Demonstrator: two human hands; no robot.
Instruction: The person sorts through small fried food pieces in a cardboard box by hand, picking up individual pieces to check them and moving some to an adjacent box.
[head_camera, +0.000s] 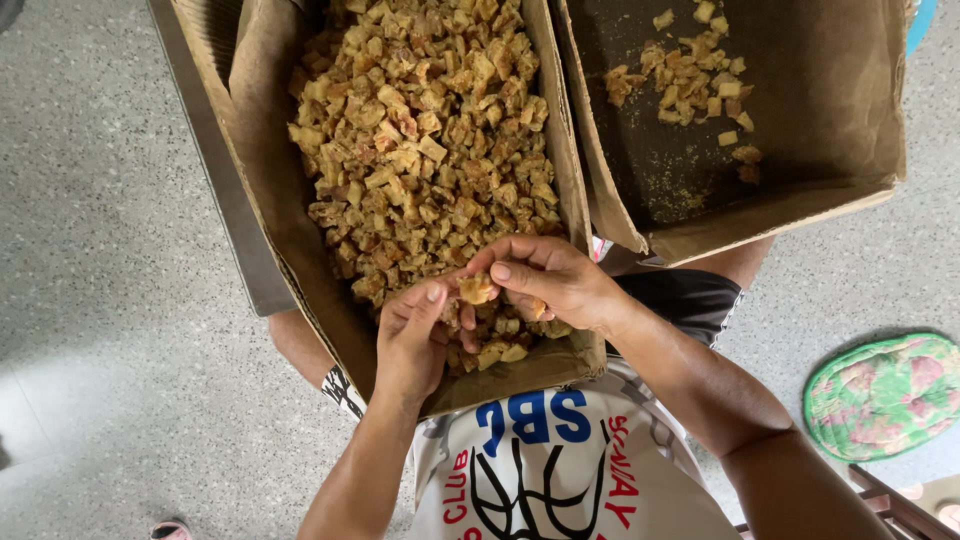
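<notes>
My left hand (412, 335) and right hand (545, 280) pinch one brown chunk (476, 289) between fingertips, just above the full cardboard box (262, 170).

Under and beyond both hands (480, 300) the chunks (430, 150) are golden-tan with darker brown patches, heaped in a plain brown cardboard box (265, 200); the second box (830, 130), beyond the right hand, is the same brown with a darker, speckled inside. Below the hands the shirt (560, 470) is white with blue, red and black print. Right of them lies a green cloth (885, 395) with pink flowers on the grey speckled floor (100, 300).
</notes>
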